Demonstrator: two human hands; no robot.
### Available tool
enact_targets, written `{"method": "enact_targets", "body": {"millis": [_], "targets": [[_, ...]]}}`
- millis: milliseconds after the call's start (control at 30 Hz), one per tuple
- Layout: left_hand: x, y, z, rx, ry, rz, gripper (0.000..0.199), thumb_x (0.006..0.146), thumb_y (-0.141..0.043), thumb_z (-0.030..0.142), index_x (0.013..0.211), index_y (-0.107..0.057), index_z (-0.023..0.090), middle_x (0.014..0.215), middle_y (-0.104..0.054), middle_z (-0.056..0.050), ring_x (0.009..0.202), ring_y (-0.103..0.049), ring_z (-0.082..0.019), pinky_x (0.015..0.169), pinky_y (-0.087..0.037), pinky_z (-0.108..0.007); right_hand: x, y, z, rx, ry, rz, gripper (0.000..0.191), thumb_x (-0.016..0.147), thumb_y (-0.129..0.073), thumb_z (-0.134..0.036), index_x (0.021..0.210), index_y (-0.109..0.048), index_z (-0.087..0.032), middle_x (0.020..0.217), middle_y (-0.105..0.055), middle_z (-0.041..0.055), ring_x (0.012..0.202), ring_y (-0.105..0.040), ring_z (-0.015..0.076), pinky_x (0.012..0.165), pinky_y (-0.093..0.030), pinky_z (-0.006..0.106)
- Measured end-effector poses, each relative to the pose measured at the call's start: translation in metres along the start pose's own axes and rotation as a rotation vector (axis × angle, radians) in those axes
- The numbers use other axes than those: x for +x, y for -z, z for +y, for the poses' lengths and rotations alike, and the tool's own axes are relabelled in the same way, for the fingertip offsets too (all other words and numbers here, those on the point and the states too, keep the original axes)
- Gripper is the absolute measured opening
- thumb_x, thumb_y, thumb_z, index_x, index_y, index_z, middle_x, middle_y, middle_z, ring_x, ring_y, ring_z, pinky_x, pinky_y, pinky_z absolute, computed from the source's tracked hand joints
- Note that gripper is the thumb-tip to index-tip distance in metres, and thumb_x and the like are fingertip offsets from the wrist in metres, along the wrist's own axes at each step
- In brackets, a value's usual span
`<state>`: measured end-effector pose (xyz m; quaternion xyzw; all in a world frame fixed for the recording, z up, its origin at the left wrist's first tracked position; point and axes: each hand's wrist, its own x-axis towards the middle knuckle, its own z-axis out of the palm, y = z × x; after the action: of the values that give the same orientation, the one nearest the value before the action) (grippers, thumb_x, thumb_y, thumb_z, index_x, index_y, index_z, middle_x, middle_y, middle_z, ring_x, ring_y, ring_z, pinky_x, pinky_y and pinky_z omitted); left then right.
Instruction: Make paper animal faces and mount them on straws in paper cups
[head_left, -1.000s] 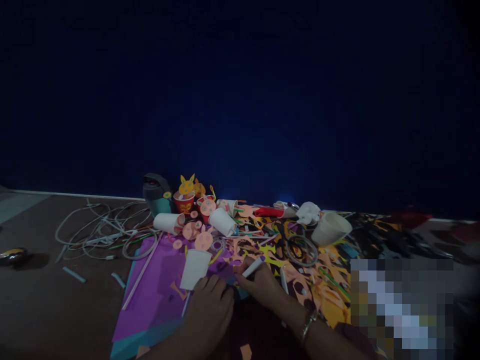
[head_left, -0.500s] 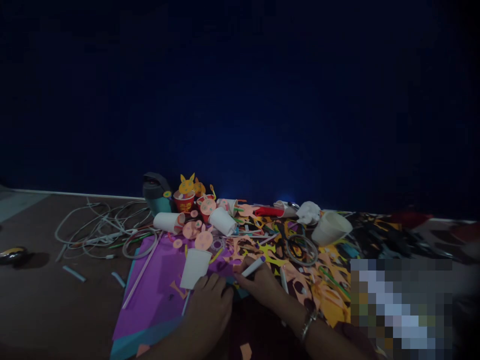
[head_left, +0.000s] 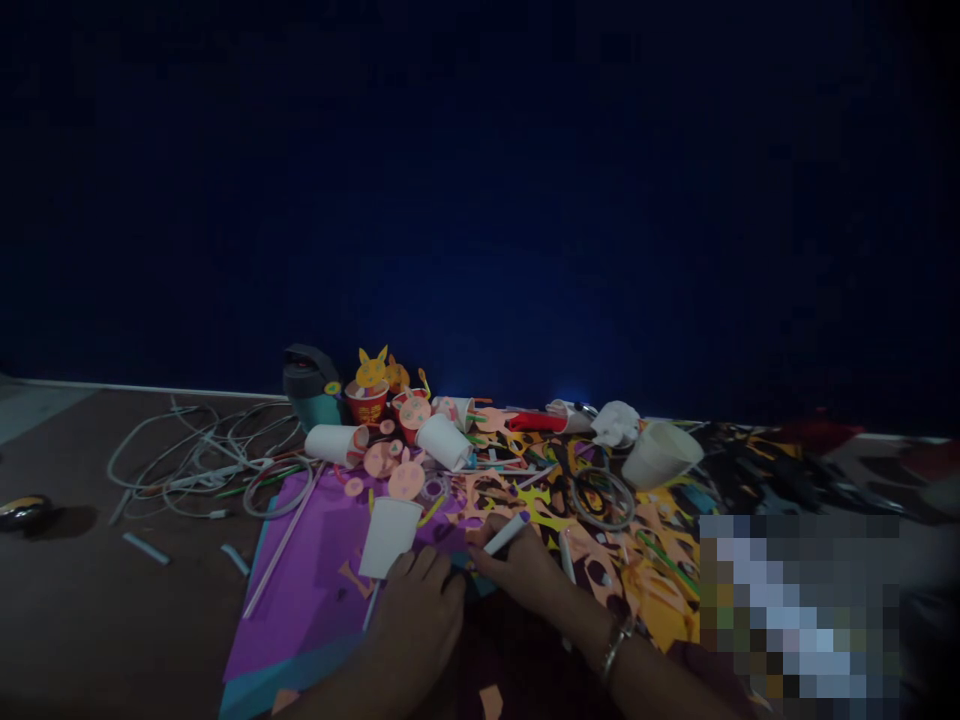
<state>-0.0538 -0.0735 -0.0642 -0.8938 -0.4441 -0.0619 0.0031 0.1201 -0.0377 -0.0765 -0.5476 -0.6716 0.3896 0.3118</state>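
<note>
My right hand (head_left: pixel 525 565) is closed round a white marker (head_left: pixel 507 533) with a purple end, which slants up to the right. Just to its left, my left hand (head_left: pixel 424 610) has its fingers curled together, with their far side hidden from me. Its fingertips meet the lower edge of a white paper cup (head_left: pixel 390 538), but whether they grip it does not show. Above that cup is a pink paper animal head (head_left: pixel 406 478) with ears. Both hands are over the near edge of purple paper (head_left: pixel 300 590), which lies on blue paper (head_left: pixel 292 685).
More white cups (head_left: pixel 442 442) and red cups (head_left: pixel 367 403) with paper animals stand or lie behind. A dark teal container (head_left: pixel 311 390) is at the back. Orange paper scraps (head_left: pixel 660 600) spread on the right. White cables (head_left: pixel 172 465) coil on the left. A dark blue wall (head_left: pixel 480 220) rises behind.
Almost nothing differs. The view has shifted very slightly, and both hands and the marker hold nearly the same position.
</note>
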Motion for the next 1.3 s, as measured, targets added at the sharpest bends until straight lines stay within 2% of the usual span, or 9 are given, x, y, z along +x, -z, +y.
{"method": "enact_targets", "body": {"millis": [267, 467, 700, 933, 1300], "targets": [[-0.0002, 0.0006, 0.0003, -0.012, 0.000, -0.009, 0.013, 0.086, -0.048, 0.023, 0.084, -0.060, 0.020, 0.081, -0.057, -0.003, 0.080, -0.047, -0.021, 0.071, -0.030, -0.036, 0.0003, -0.0013, 0.0043, 0.041, 0.005, -0.003, 0.013, 0.073, -0.056, -0.021, 0.062, -0.049, -0.018, 0.056, -0.046, -0.0054, 0.052, -0.041, 0.0086, 0.049, -0.033, 0.019], [-0.0003, 0.0012, 0.0004, -0.017, 0.013, -0.019, 0.010, 0.085, -0.050, 0.023, 0.083, -0.060, 0.021, 0.082, -0.057, -0.003, 0.079, -0.046, -0.020, 0.070, -0.030, -0.036, 0.0012, -0.0004, 0.0019, 0.027, -0.026, 0.070, 0.017, 0.075, -0.056, -0.027, 0.062, -0.051, -0.017, 0.052, -0.045, -0.0052, 0.051, -0.041, 0.0092, 0.049, -0.033, 0.020], [-0.0004, -0.0012, -0.0005, -0.018, 0.002, 0.009, 0.013, 0.086, -0.048, 0.023, 0.084, -0.060, 0.021, 0.080, -0.057, -0.002, 0.080, -0.046, -0.021, 0.071, -0.031, -0.036, -0.0001, 0.0010, -0.0025, 0.019, -0.005, 0.029, 0.011, 0.072, -0.057, -0.021, 0.063, -0.051, -0.018, 0.055, -0.048, -0.0049, 0.053, -0.044, 0.0096, 0.051, -0.035, 0.020], [-0.0003, -0.0009, -0.0003, -0.018, 0.003, 0.000, 0.011, 0.085, -0.049, 0.022, 0.085, -0.060, 0.021, 0.080, -0.056, -0.002, 0.079, -0.046, -0.021, 0.071, -0.030, -0.036, 0.0000, -0.0006, -0.0018, -0.019, 0.006, 0.058, 0.016, 0.076, -0.054, -0.026, 0.063, -0.049, -0.019, 0.054, -0.046, -0.0049, 0.052, -0.041, 0.0099, 0.049, -0.034, 0.020], [0.0003, -0.0004, 0.0002, -0.025, 0.000, 0.018, 0.011, 0.085, -0.050, 0.022, 0.085, -0.061, 0.021, 0.079, -0.056, -0.003, 0.079, -0.047, -0.020, 0.070, -0.031, -0.036, -0.0003, -0.0014, -0.0003, 0.026, 0.023, 0.066, 0.014, 0.071, -0.055, -0.019, 0.060, -0.047, -0.019, 0.055, -0.046, -0.0051, 0.053, -0.043, 0.0095, 0.051, -0.036, 0.020]]}}
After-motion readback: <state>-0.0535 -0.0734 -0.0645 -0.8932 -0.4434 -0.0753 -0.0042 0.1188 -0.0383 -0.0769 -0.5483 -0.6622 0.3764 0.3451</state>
